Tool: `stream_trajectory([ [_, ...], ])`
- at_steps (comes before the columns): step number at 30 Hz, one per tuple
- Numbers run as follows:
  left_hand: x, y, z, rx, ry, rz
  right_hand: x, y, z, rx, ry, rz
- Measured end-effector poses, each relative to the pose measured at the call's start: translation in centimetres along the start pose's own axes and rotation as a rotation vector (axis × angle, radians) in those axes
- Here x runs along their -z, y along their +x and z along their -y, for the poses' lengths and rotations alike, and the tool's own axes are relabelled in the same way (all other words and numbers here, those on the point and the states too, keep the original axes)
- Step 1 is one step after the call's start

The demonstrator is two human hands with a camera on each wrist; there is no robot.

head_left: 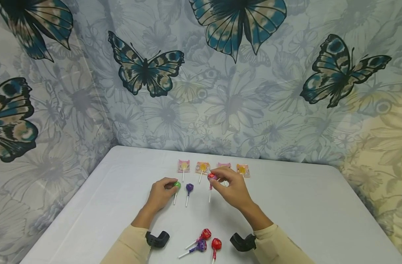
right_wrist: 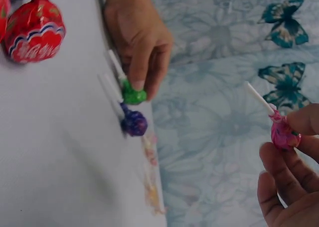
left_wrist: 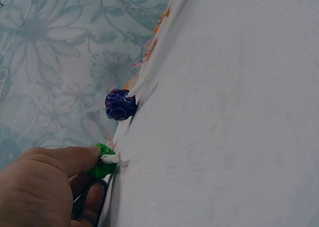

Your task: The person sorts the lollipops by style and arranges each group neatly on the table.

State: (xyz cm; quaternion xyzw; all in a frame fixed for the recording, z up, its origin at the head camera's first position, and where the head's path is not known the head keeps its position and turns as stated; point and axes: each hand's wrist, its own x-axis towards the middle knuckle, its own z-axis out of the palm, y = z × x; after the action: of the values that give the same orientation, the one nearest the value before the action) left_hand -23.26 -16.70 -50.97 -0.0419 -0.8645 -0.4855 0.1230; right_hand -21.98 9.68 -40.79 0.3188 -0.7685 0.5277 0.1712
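green wrapped lollipop point(head_left: 177, 184), pinched in left hand point(head_left: 161, 192), pink-and-red wrapped lollipop point(head_left: 211, 176), raised in right hand point(head_left: 233, 186), white sticks point(head_left: 175, 199) on the near side

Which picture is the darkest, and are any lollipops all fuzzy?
Left wrist view: dimmest, though the green lollipop still shows; right wrist view: the flat wrapped lollipops are fuzzy, while the big red lollipop looks sharper; head view: brightest, the patterned wall yellowish at right.
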Motion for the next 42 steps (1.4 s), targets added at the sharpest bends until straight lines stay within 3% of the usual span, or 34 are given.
stream_trajectory([
  [11, 0.1, 0.0, 0.2, -0.009, -0.006, -0.007, -1.7, 0.2, -3.9, -0.119, -0.008, 0.052],
  [22, 0.2, 0.0, 0.1, -0.019, -0.005, -0.003, -2.8, 0.0, -5.5, -0.194, -0.059, 0.109],
  [31, 0.3, 0.1, 0.2, -0.009, -0.007, -0.006, -3.7, -0.2, -7.2, -0.192, -0.091, 0.167],
  [42, 0.1, 0.1, 0.1, -0.006, -0.002, -0.003, -4.0, -0.4, -7.7, -0.261, -0.15, 0.195],
])
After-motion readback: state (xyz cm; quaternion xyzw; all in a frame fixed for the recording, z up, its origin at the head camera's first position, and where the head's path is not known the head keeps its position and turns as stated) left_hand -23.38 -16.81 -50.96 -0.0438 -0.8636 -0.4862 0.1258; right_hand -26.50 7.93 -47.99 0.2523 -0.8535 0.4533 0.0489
